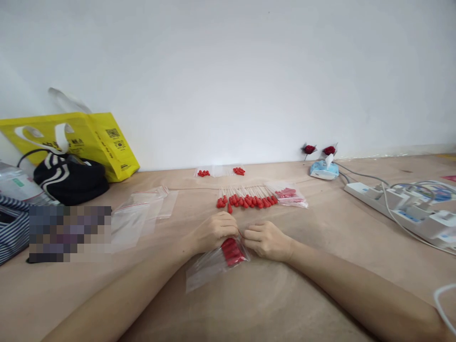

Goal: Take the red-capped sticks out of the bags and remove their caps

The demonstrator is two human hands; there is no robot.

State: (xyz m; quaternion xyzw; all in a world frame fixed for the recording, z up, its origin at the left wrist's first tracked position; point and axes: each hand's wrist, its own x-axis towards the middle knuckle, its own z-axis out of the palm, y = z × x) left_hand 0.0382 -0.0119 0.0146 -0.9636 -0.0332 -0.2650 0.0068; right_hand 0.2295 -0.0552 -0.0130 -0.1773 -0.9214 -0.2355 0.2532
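Note:
A clear zip bag with several red pieces inside lies tilted between my hands, close to me. My left hand is closed at the bag's upper edge, fingers curled. On the other side, my right hand pinches the bag's right corner near its red seal line. Just beyond my left fingers is one red-tipped stick; whether the hand touches it, I cannot tell. Past it lies a row of red-tipped sticks, tips toward me. My fingertips are partly hidden.
Filled bags lie right of the row, and flat clear bags to the left. By the wall are more red pieces, a tissue pack and two dark red flowers. Power strips stand right, a yellow bag left.

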